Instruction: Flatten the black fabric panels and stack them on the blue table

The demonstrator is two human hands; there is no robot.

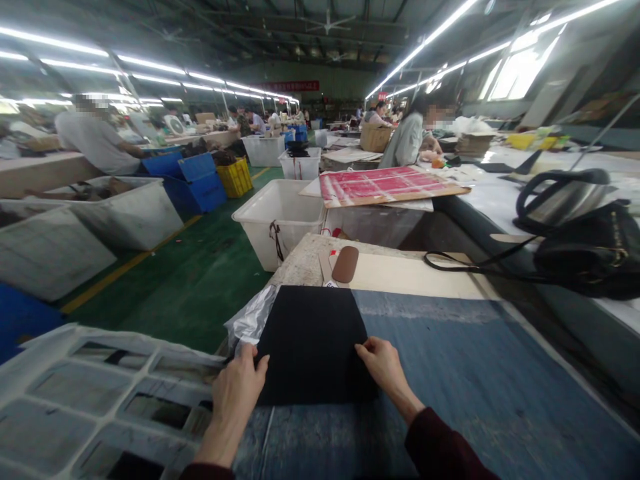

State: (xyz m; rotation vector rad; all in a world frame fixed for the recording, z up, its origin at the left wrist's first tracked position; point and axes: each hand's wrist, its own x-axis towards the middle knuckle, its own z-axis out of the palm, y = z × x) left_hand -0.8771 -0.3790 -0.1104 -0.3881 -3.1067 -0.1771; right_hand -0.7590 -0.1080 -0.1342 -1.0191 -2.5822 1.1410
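A black rectangular sheet (pixel 315 343) lies in front of me on the blue-grey work surface (pixel 480 373). My right hand (pixel 385 365) pinches its right edge between thumb and fingers. On the opposite side, my left hand (pixel 239 387) is closed at the left edge, thumb pointing toward the sheet. Crumpled clear plastic (pixel 253 319) sticks out beside the sheet's upper left edge. Just beyond the far edge sits a brown rounded piece (pixel 345 264), resting on a pale board (pixel 400 275). What the sheet is made of, and whether it is several layers, I cannot tell.
A white compartmented plastic tray (pixel 135 370) stands at my left. White bins (pixel 285 203) and a red-printed board (pixel 385 185) are ahead. A black bag (pixel 595 250) with a strap lies at right. Several people work farther off, one in a pale top (pixel 404 141) at the right-hand table.
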